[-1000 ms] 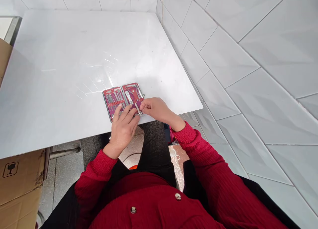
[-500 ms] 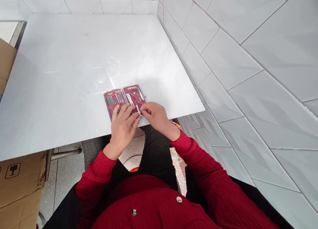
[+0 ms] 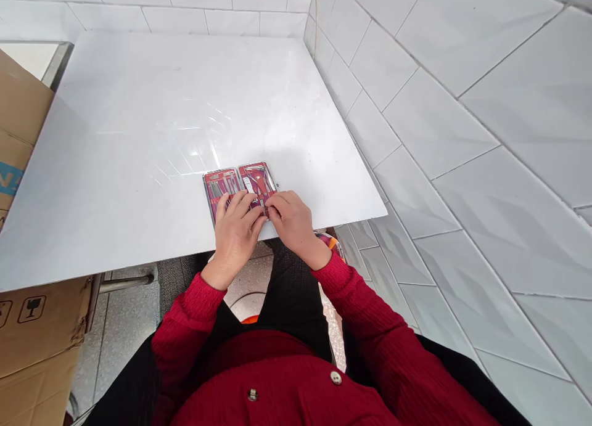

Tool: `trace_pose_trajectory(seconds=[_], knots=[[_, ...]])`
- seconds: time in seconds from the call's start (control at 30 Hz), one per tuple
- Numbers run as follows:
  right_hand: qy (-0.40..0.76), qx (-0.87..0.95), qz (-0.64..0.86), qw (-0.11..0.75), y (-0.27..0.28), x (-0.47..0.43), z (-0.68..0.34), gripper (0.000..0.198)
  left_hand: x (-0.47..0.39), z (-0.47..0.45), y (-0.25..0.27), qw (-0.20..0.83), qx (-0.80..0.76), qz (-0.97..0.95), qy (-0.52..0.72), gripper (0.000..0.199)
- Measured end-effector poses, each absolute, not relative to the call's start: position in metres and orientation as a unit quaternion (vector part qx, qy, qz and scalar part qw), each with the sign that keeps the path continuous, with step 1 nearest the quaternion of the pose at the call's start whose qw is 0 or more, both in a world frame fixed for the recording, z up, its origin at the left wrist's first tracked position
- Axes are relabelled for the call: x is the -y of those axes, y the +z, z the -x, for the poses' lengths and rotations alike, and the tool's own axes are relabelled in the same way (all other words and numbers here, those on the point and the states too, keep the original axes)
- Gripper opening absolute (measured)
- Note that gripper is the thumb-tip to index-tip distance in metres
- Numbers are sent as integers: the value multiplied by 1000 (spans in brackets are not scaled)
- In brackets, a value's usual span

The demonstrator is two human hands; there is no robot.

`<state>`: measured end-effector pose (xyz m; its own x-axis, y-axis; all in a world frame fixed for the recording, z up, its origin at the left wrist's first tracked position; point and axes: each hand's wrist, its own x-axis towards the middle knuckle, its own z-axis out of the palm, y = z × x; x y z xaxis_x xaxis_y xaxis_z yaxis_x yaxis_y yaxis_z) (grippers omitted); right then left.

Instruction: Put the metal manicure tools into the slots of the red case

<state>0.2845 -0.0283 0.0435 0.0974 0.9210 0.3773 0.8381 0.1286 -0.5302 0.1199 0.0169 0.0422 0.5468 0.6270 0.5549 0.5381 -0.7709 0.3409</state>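
A manicure set case [image 3: 218, 178] lies unfolded near the front edge of the white table, red and purple inside. Rows of slim metal tools fill its left half; a nail clipper [image 3: 254, 167] and more tools sit in the right half. My left hand [image 3: 235, 232] rests across the case's lower part, fingers stretched and slightly apart, hiding some tools. At the lower right of the case, my right hand [image 3: 291, 222] has thumb and fingertips pinched together by a thin tool. What they grip is too small to make out.
The white table [image 3: 139, 105] meets tiled walls at the back and right. Cardboard boxes [image 3: 37, 339] stand at the lower left, and another carton [image 3: 21, 118] is beside the table's left edge. A metal bar [image 3: 126, 283] runs below the tabletop.
The whole view has shifted slightly, so the case and hands appear a little further right. Both hands stay at the case, with the right fingers still pinched near its lower edge.
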Motion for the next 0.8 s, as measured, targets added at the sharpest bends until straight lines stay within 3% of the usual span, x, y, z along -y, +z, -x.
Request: trace_pose_trajectory(seconds=[0.43,0.8], knots=[[56,632,649,420,30,32,-283,24,-8,-57,39,23,-367,-851,376,19],[16,623,647,439,26,30,-280,22,-18,-29,22,9,-401,-839,367,37]])
